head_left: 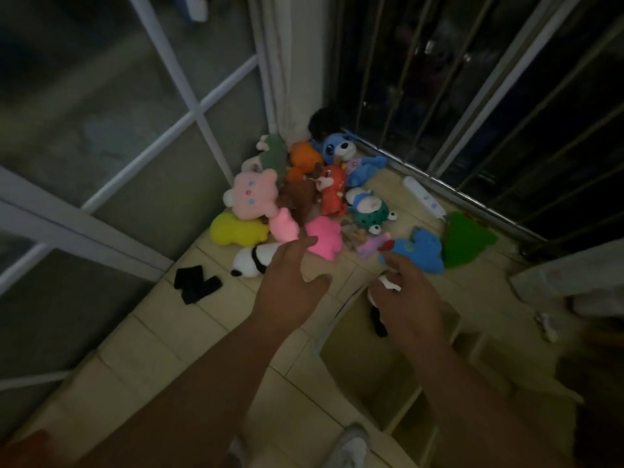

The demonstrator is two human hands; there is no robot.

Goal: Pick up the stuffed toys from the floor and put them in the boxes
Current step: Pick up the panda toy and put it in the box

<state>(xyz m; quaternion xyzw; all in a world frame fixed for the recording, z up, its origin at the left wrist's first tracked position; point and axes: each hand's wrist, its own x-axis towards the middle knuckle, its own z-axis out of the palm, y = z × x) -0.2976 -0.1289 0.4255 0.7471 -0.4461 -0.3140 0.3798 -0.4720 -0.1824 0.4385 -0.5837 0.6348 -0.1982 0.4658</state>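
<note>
- The heap of stuffed toys [304,194] fills the floor's far corner, straight ahead of both our hands; we count roughly 15.
- 1 cardboard box [368,369] sits open on the floor under our right arm.
- Our left hand [290,285], fingers spread and empty, is nearest the panda [250,261], which lies lengthwise left to right.
- Our right hand [408,298] is curled around 1 small black-and-white toy [378,315] above the box.

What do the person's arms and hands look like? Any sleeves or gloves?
Both arms are bare all the way down, with no sleeves in view. The left hand and right hand wear no gloves, and no rings or watch show in the dim picture. The fingers are bare too.
</note>
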